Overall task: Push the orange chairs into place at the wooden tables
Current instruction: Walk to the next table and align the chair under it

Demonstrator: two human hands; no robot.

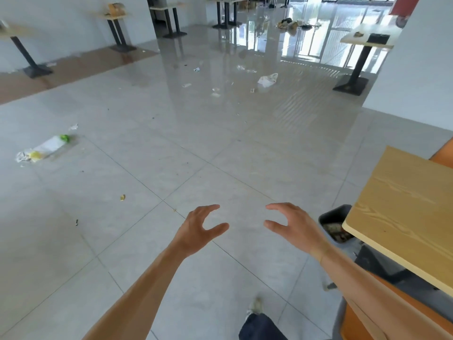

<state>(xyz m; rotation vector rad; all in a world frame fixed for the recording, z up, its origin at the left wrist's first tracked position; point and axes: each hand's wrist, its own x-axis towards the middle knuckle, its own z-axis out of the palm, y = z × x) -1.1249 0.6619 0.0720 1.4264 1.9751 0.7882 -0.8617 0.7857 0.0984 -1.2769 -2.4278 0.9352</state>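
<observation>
Two hands (198, 227) (291, 224), six wooden tables (402, 207), one bin (331, 214).

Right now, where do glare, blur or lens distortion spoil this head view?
Head view: window glare washes out the glossy floor at top centre; wide-angle bending tilts the far tables and the edges; the bottle on the left is soft; both hands, left hand and right hand, are fairly sharp.
</observation>
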